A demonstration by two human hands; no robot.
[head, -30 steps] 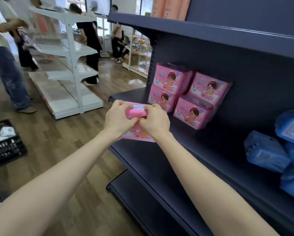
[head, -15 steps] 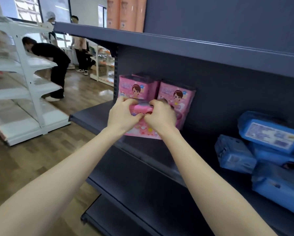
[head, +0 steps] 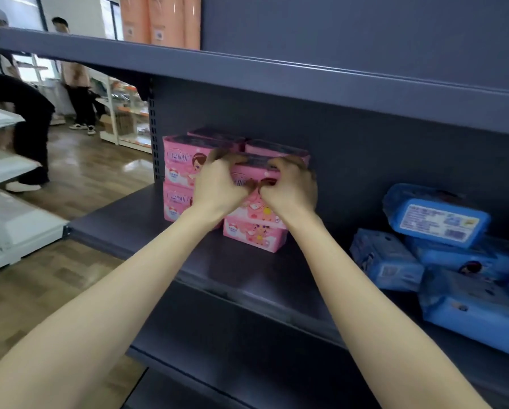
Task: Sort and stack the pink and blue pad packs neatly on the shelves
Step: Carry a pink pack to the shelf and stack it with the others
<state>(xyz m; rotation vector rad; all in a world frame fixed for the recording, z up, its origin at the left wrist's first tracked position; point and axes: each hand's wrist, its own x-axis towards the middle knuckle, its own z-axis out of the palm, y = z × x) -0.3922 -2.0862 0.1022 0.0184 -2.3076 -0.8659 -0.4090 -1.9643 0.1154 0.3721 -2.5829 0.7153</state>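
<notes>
Both my hands grip one pink pad pack (head: 254, 172) from the front, my left hand (head: 217, 184) on its left end and my right hand (head: 291, 187) on its right end. This pack sits on top of another pink pack (head: 254, 236) lying on the dark middle shelf (head: 135, 225). More pink packs (head: 178, 172) are stacked two high to the left and behind. To the right, several blue packs (head: 436, 221) lie in a loose, uneven pile on the same shelf.
The upper shelf (head: 276, 72) overhangs just above my hands and carries orange rolls (head: 161, 19). A lower shelf edge (head: 232, 349) runs beneath my forearms. People stand in the aisle on the left (head: 76, 75) near a white shelving unit (head: 8, 225).
I have carried the pink pack from the shelf's front edge inward and set it on top of the front pink pack. My view has come closer to the shelf.
</notes>
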